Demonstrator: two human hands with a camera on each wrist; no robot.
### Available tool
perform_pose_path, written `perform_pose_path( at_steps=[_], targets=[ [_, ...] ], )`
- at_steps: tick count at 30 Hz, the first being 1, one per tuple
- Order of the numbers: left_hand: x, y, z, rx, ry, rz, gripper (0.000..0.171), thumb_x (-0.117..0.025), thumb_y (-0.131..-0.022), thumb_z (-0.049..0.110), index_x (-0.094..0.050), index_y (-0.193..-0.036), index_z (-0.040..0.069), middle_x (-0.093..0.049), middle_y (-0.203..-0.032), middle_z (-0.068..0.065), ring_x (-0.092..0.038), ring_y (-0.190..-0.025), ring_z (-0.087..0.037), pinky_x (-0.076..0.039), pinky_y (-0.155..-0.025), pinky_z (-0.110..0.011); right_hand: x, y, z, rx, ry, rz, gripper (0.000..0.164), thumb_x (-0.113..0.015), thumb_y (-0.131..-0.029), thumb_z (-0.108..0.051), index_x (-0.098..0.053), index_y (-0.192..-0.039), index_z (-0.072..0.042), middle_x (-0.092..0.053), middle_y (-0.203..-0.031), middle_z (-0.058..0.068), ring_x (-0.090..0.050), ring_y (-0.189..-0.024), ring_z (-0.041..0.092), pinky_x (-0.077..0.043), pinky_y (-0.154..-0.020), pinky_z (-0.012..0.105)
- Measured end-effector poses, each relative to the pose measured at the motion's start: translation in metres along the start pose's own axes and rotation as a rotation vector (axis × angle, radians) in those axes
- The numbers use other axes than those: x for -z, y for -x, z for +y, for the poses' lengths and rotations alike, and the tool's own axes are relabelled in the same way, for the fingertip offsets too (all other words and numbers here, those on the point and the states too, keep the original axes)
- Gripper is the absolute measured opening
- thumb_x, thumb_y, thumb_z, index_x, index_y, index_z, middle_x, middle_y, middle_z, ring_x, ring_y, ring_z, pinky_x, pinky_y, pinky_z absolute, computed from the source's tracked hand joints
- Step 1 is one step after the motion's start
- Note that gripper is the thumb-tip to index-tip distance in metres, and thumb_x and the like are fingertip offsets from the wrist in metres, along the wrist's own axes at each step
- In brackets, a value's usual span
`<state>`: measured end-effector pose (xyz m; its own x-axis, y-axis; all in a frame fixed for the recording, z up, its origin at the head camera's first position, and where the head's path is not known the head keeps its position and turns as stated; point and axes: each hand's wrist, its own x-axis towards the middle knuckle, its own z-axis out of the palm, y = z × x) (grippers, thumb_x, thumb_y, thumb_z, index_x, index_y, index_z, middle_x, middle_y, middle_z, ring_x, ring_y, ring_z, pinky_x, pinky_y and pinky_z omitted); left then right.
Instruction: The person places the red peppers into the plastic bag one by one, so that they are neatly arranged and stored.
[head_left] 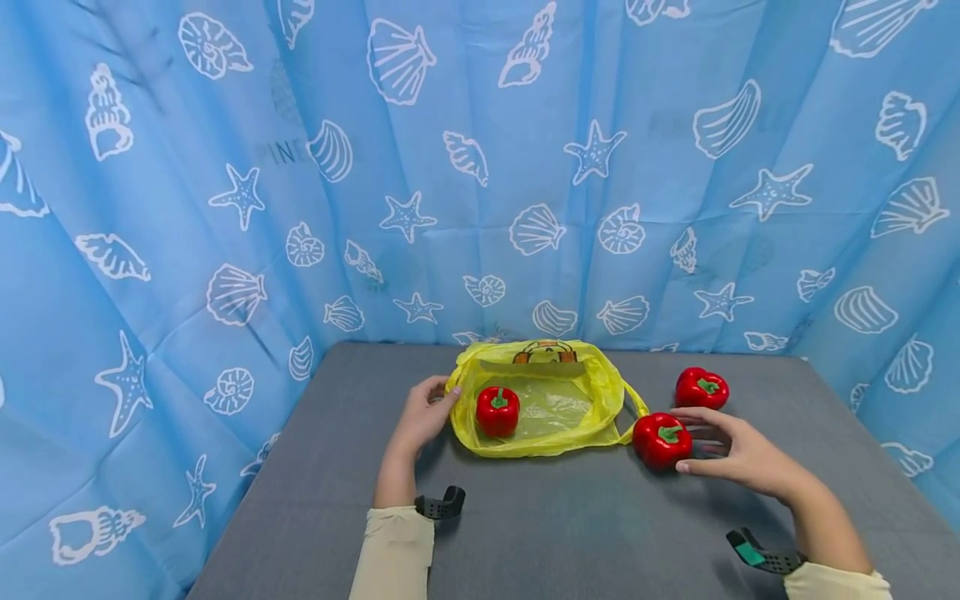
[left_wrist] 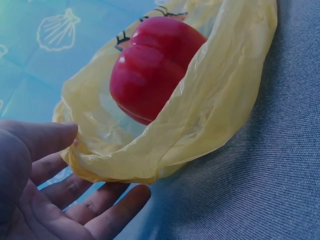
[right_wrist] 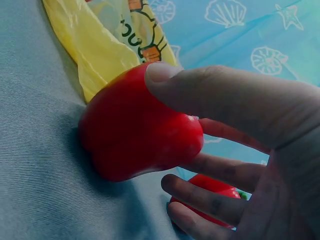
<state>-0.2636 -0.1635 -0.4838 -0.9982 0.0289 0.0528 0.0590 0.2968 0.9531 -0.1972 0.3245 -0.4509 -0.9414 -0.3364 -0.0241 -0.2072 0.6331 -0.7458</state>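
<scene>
A yellow plastic bag lies on the table with its mouth facing me, and one red bell pepper is inside its left part. My left hand holds the bag's left rim, the thumb on the inner side and the fingers outside. Just right of the bag, a second red bell pepper sits on the table, its green stem showing. My right hand is spread at that pepper's right side, thumb and fingertips close against it. Behind this hand stands a third red bell pepper.
The grey table ends at a blue curtain printed with white shells and starfish, which also runs along both sides. A handle loop of the bag reaches toward the second pepper.
</scene>
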Motion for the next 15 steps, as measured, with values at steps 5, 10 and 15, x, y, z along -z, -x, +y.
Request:
perform_pose_path(
  at_steps=[5, 10, 15],
  targets=[
    [0.0004, 0.0005, -0.0005, -0.003, 0.002, 0.003, 0.032, -0.065, -0.108, 0.028, -0.069, -0.133, 0.008, -0.069, -0.121, -0.014, -0.069, -0.100, -0.023, -0.060, -0.084, -0.038, -0.0020, -0.0022, -0.0008, 0.009, -0.022, -0.001, 0.082, -0.087, -0.088, -0.024, -0.046, -0.155, -0.002, -0.053, -0.151, 0.031, -0.060, -0.129, 0.049, -0.064, -0.090, 0.047],
    [0.0005, 0.0001, -0.0014, 0.003, 0.002, 0.007, 0.033, -0.065, -0.108, 0.029, -0.069, -0.133, 0.008, -0.069, -0.121, -0.014, -0.070, -0.100, -0.023, -0.060, -0.085, -0.040, -0.0040, -0.0041, -0.0004, 0.005, -0.044, 0.001, 0.083, -0.087, -0.088, -0.022, -0.044, -0.156, -0.002, -0.052, -0.151, 0.032, -0.061, -0.127, 0.046, -0.065, -0.088, 0.043],
    [0.0002, -0.0009, -0.0010, 0.009, -0.009, 0.011, 0.033, -0.066, -0.107, 0.031, -0.070, -0.132, 0.010, -0.069, -0.122, -0.013, -0.069, -0.102, -0.023, -0.060, -0.086, -0.039, -0.0084, -0.0066, 0.0005, -0.008, -0.044, 0.010, 0.083, -0.087, -0.089, -0.024, -0.044, -0.157, -0.003, -0.052, -0.150, 0.030, -0.062, -0.125, 0.042, -0.065, -0.085, 0.038]
  ],
)
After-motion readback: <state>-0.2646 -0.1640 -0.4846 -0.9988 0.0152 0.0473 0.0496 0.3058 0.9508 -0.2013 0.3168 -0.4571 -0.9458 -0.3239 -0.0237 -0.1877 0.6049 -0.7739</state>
